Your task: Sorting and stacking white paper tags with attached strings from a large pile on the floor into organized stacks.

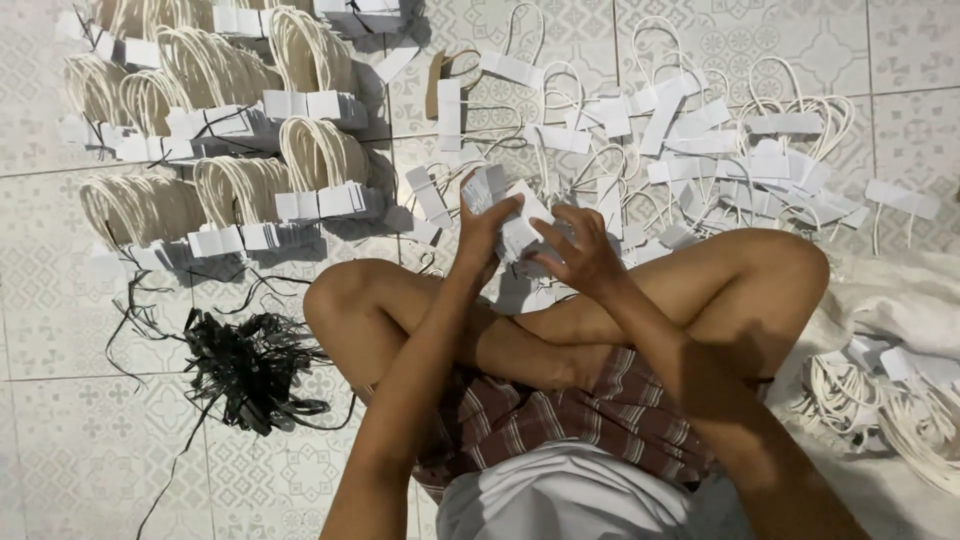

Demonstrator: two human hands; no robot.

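Gripping a small stack of white paper tags (512,215) above the crossed legs, the left hand (484,232) closes its fingers round one side while the right hand (583,250) pinches the other. Just beyond, loose tags with white cord loops (700,140) lie scattered over the patterned floor tiles (60,330). Tied bundles (318,160) sit in rows farther left. A tangle of thin black plastic strips (245,365) lies beside the left knee.

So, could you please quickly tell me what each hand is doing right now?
Left hand: closed on a stack of white paper cards.
Right hand: fingers curled onto the same stack, gripping it.
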